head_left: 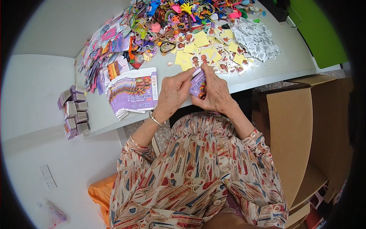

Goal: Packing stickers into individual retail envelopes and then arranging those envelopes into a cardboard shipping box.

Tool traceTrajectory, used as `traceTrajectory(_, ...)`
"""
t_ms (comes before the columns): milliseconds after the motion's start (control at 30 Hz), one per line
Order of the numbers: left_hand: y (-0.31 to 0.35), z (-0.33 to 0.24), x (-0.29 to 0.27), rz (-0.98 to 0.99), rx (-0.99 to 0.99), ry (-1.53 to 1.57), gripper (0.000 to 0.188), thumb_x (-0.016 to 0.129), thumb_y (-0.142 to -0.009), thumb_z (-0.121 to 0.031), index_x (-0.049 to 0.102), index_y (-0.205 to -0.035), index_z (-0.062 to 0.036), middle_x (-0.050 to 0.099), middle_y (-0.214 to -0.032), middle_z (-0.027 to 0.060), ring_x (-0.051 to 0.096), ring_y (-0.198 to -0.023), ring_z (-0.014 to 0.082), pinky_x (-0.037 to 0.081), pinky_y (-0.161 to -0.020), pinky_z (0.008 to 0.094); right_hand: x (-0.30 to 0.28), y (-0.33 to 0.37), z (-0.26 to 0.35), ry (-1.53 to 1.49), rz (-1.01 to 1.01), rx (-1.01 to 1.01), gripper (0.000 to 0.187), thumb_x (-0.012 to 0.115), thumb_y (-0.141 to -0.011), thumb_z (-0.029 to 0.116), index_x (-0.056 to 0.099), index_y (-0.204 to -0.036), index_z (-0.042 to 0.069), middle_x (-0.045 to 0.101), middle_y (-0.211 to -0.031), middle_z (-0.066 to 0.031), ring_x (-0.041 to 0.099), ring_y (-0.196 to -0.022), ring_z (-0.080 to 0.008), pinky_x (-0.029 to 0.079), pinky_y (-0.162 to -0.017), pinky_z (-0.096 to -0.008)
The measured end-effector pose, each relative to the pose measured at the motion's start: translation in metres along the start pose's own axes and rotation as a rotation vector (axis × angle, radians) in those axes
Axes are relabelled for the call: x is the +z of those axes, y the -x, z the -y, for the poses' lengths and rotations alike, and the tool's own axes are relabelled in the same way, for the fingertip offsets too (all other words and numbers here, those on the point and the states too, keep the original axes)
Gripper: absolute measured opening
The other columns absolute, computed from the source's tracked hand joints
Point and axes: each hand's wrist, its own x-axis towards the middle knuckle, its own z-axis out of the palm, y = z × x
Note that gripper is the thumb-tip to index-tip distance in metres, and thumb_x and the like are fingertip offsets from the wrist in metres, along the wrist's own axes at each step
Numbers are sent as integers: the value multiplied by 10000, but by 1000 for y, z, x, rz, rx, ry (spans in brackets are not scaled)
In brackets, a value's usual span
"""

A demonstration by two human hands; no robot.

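Between my hands, over the table's front edge, is a small purple printed carton (198, 81) with an open-looking upper end. My right hand (218, 91) wraps round it, thumb below and fingers at the top. My left hand (172, 91) is closed at its left side, fingertips pinching its upper edge. What is inside the carton cannot be seen. Left of my left hand lies a fanned stack of flat purple cartons (133, 93) with cartoon figures. Just beyond my fingertips are cartoon sticker cards and yellow paper squares (201, 39).
A heap of small coloured toys and bands (171, 19) covers the table's far side. Colourful packets (95, 63) pile up at left, small white printed slips (257, 38) at right. Several purple-and-white bundles (76, 110) stand at the left edge. An open cardboard box (289, 141) stands at right.
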Motion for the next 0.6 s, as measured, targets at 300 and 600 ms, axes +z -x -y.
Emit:
traceTrajectory(300, 17, -11, 12, 23, 249, -345, 440, 523, -791, 51, 477, -1227, 79, 595, -1108, 263, 615, -947, 397, 535, -741, 437, -1, 1, 2, -54, 105, 87, 884, 721, -653, 232, 289, -1364, -67, 498, -1249, -275, 570, -1078, -404, 519, -826, -434)
traceTrajectory(600, 18, 12, 10, -14, -192, 509, 325, 637, -901, -65, 559, -1189, 64, 678, -1050, 116, 643, -943, 146, 528, -808, 276, -1, 1, -1, -122, 5, 88, 830, 749, -656, 216, 330, -1336, -11, 585, -1022, -233, 642, -794, -393, 525, -689, -416)
